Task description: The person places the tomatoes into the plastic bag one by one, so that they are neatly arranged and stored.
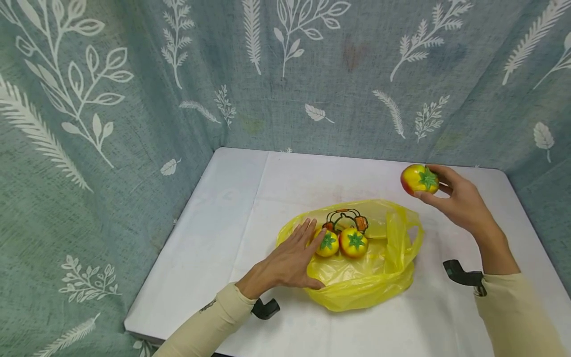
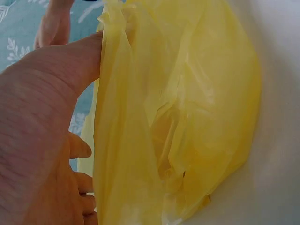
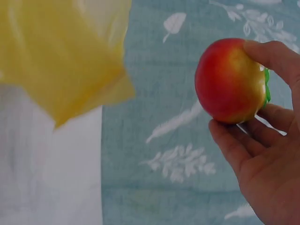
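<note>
A yellow plastic bag (image 1: 357, 290) lies on the table with its mouth spread. Two yellow-red toy tomatoes with green star-shaped tops sit inside, a left one (image 1: 329, 244) and a right one (image 1: 354, 243). My left hand (image 1: 290, 258) lies across the bag's left rim, fingers extended beside the left tomato. In the left wrist view its thumb (image 2: 86, 54) passes behind the bag's edge. To the right, above the table's far side, my right hand (image 1: 459, 201) pinches a third toy tomato (image 1: 419, 179) between thumb and fingers. The right wrist view shows this tomato's red side (image 3: 225, 79).
The white table (image 1: 218, 213) extends around the bag. A blue-green curtain (image 1: 312, 89) with white leaf prints hangs behind and at the sides. The bag's handle loop (image 1: 417, 233) stands up on the right. A dark camera mount is on each wrist.
</note>
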Available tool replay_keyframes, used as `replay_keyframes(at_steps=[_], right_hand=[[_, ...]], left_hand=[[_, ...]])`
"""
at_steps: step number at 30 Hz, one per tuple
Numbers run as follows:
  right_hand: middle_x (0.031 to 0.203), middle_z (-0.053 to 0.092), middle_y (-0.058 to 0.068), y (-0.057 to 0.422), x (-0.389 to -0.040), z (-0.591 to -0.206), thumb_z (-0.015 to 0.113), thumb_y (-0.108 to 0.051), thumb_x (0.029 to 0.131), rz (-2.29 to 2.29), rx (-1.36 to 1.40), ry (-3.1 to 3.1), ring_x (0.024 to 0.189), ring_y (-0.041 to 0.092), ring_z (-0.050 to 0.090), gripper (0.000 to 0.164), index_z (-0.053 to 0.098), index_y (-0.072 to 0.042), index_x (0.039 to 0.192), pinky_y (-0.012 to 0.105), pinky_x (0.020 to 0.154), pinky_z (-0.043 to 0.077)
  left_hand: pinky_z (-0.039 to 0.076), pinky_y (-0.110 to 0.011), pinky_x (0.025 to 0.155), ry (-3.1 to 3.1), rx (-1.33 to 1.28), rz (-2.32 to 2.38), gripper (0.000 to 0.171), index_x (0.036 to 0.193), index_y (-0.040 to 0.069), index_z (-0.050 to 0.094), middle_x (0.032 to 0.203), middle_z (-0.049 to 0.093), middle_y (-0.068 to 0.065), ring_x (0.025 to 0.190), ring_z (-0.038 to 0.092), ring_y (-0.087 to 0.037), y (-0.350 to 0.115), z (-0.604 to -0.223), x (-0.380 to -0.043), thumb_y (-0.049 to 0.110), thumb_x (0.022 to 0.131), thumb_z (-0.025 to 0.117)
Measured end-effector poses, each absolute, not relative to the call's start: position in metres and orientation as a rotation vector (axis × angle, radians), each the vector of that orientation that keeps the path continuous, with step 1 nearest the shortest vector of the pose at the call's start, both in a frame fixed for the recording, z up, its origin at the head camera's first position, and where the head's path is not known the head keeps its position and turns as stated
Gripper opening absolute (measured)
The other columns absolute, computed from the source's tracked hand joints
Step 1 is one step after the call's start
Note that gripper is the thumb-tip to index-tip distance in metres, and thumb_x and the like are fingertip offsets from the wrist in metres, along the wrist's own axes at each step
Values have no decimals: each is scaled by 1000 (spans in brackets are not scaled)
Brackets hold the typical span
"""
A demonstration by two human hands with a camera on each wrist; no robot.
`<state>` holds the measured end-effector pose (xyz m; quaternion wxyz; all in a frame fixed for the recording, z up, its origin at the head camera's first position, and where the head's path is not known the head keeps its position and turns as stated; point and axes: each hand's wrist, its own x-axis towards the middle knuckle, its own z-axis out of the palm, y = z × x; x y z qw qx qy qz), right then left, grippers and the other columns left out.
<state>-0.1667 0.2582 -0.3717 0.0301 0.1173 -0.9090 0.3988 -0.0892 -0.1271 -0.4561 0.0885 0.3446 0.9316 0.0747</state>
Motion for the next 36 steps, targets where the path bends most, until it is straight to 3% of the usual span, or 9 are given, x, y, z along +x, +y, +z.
replay_keyframes(at_steps=[3, 8, 9, 11, 16, 20, 36], right_hand=[[148, 42, 28, 247, -169, -370, 75, -18, 94, 1243, 444, -2806, 131, 50, 45, 73, 37, 2, 153, 47, 107, 40], [147, 45, 25, 229, -171, -369, 77, -16, 92, 1264, 574, -2812, 130, 47, 48, 71, 40, 1, 151, 14, 100, 41], [146, 45, 25, 226, -171, -369, 77, -15, 92, 1268, 600, -2810, 130, 46, 49, 71, 41, 1, 150, 12, 100, 40], [146, 46, 24, 219, -172, -369, 78, -15, 91, 1275, 644, -2813, 130, 46, 50, 70, 42, 1, 149, 19, 102, 43], [144, 47, 23, 205, -176, -374, 78, -13, 90, 1295, 737, -2809, 128, 44, 52, 68, 44, 1, 147, 49, 104, 41], [142, 49, 21, 195, -178, -377, 79, -11, 90, 1326, 796, -2795, 125, 40, 53, 66, 46, 1, 146, 55, 106, 41], [142, 51, 20, 163, -184, -384, 78, -9, 89, 1397, 941, -2820, 124, 37, 55, 65, 47, 2, 145, 55, 109, 40]], left_hand=[[7, -44, 124, 2772, 1018, 235, 125, 163, 8, 8, 166, 1, -26, 154, -2, -37, -127, -456, -89, 73, 78, 72], [7, -44, 124, 2766, 1017, 246, 124, 164, 8, 6, 166, 1, -26, 154, -2, -36, -128, -455, -88, 72, 79, 71], [7, -44, 124, 2765, 1014, 244, 124, 164, 9, 6, 166, 1, -26, 154, -2, -36, -128, -455, -88, 72, 80, 71], [6, -43, 124, 2765, 1007, 242, 122, 164, 9, 5, 166, 0, -25, 154, -3, -35, -128, -455, -87, 72, 81, 69], [5, -42, 124, 2764, 979, 258, 119, 164, 10, 7, 167, -1, -24, 154, -4, -34, -129, -455, -86, 73, 83, 66], [5, -41, 124, 2765, 978, 265, 118, 164, 10, 8, 167, -1, -23, 154, -4, -34, -130, -456, -85, 74, 83, 65], [4, -41, 124, 2777, 978, 250, 118, 164, 10, 7, 167, -2, -24, 154, -5, -33, -133, -455, -85, 73, 84, 64]])
